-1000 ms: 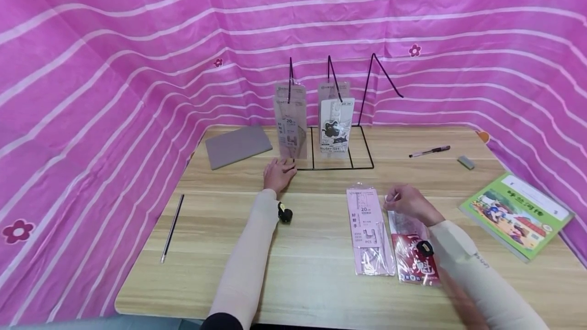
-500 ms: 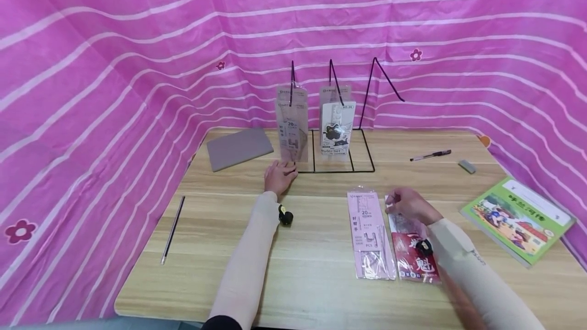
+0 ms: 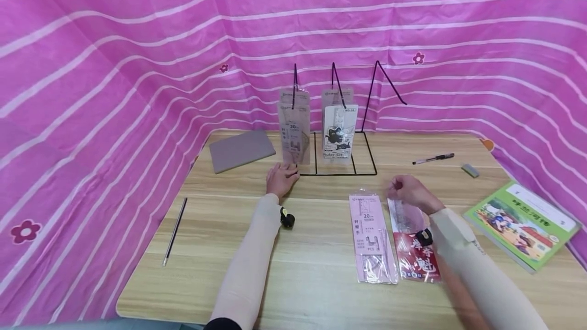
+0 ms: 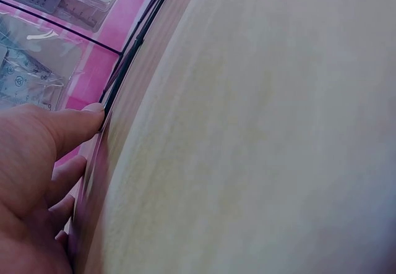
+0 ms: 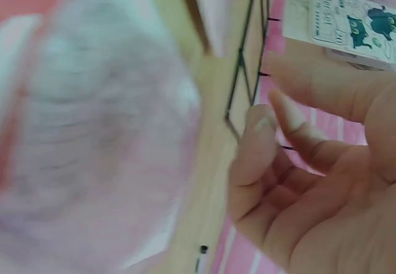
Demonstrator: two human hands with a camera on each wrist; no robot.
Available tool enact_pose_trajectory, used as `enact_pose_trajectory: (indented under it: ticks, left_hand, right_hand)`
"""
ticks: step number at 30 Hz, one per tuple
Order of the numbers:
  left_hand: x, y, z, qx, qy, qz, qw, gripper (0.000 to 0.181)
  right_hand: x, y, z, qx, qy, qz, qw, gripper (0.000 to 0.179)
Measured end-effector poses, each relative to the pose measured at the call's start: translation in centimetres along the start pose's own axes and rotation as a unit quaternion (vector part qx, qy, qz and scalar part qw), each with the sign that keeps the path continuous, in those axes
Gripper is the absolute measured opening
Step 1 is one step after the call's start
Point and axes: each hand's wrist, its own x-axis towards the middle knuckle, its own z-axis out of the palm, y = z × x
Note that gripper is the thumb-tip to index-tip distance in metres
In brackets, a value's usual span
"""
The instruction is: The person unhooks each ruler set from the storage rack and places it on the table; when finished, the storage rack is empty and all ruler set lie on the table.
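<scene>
Shifting the right grip (image 3: 411, 191) slightly forward since half a second ago, curling its fingers; cannot tell whether pinching. Having the clear plastic packet (image 3: 404, 218) just nearside of that grip, showing a red lower panel (image 3: 415, 264) with white characters. Resting the left grip (image 3: 281, 180), fingers relaxed, on the wire rack (image 3: 336, 174).

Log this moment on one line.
left hand: touches black rack | right hand: holds red packet | pink packet: lying on table
</scene>
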Motion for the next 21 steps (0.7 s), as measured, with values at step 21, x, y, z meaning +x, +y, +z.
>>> enact_pose_trajectory:
  ticks: [21]
  left_hand:
    - [-0.2, 0.0, -0.1, 0.005, -0.008, -0.006, 0.9999, 0.031]
  right_hand:
    - [8.1, -8.1, 0.4, 0.2, 0.162, -0.267, 0.9286, 0.042]
